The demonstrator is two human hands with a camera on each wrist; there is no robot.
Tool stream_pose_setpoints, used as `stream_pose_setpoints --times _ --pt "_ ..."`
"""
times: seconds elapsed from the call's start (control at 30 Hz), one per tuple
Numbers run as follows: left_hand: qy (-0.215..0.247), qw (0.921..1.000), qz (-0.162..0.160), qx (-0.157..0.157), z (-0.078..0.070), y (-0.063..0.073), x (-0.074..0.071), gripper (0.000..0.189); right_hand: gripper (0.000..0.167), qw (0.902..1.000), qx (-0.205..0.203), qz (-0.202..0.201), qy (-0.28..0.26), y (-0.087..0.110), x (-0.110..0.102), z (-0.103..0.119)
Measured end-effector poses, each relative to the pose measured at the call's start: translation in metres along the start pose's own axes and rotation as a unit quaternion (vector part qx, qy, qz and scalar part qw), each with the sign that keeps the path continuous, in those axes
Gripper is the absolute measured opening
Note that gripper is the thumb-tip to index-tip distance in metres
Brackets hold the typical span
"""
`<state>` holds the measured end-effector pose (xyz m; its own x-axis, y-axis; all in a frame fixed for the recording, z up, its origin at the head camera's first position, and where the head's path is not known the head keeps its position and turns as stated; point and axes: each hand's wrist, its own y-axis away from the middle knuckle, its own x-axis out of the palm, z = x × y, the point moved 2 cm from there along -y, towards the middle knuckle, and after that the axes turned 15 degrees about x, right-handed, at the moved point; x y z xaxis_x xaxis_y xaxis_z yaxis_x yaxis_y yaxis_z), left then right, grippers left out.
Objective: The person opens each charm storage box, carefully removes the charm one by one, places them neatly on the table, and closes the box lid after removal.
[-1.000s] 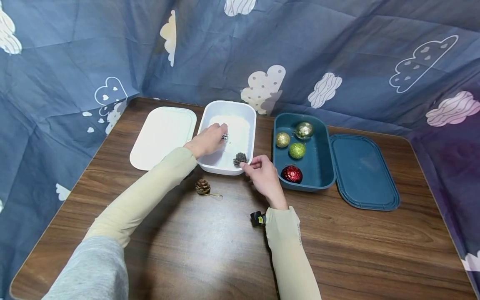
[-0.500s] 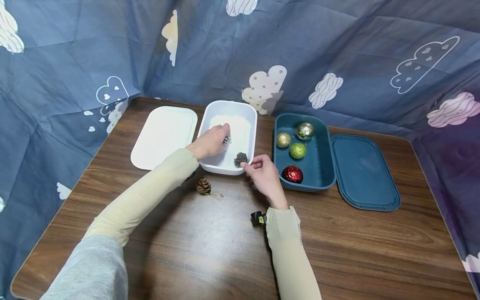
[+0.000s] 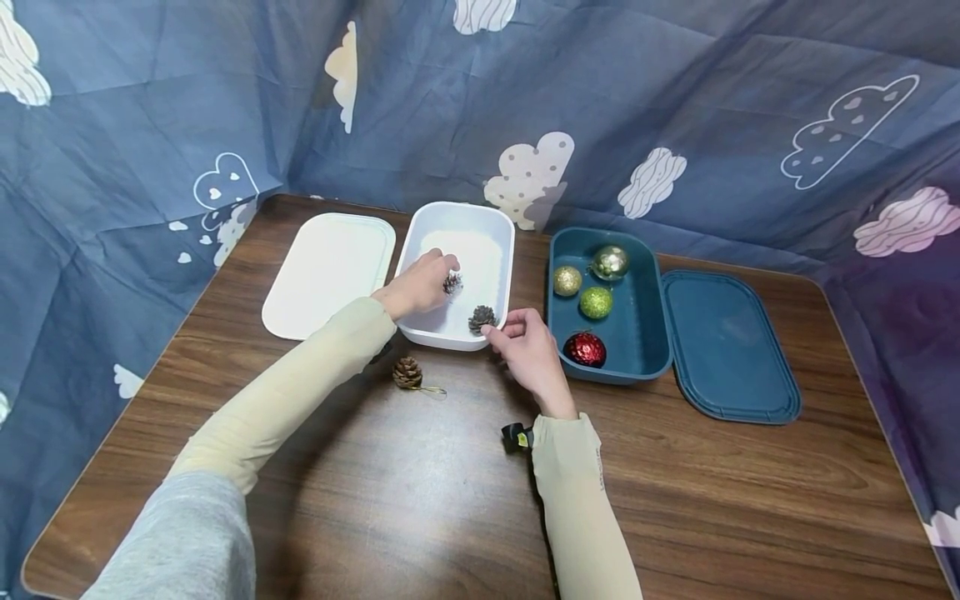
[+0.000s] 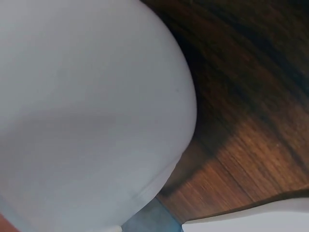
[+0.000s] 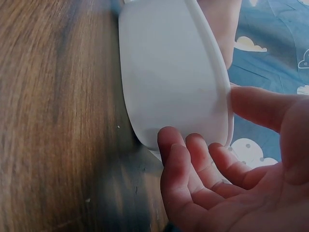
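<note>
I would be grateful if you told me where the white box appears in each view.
Head: the white box stands just left of centre, with the left hand over it.
Left wrist: it fills most of the left side.
Right wrist: upper centre, with the right hand at its lower end.
Shared landmark: the wooden table, seen in all three.

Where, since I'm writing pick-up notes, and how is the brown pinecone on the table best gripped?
Pinch the brown pinecone across its rounded, scaly body, I'd say, coming from above and the near side: its thin gold loop trails over the table, and the white box stands just beyond.
</note>
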<state>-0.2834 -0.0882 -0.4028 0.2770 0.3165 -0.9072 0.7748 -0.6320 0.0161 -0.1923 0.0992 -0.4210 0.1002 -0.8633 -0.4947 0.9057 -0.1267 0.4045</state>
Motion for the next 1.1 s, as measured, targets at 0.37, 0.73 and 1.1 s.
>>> stream_pose_setpoints --times 0.37,0.73,1.1 --pt "0.013 0.9998 -0.005 -0.013 0.002 0.003 -0.001 0.047 0.046 0.9999 -0.013 -0.005 -0.003 0.002 0.001 0.000" --pt "0.012 0.9994 -0.028 0.016 -0.004 0.003 -0.010 0.045 0.061 0.9988 -0.034 -0.006 -0.035 0.000 0.000 0.001" --pt "0.040 0.9981 -0.046 -0.004 0.000 0.012 -0.019 0.047 0.069 0.9949 -0.047 0.036 -0.082 -0.001 0.001 0.002"
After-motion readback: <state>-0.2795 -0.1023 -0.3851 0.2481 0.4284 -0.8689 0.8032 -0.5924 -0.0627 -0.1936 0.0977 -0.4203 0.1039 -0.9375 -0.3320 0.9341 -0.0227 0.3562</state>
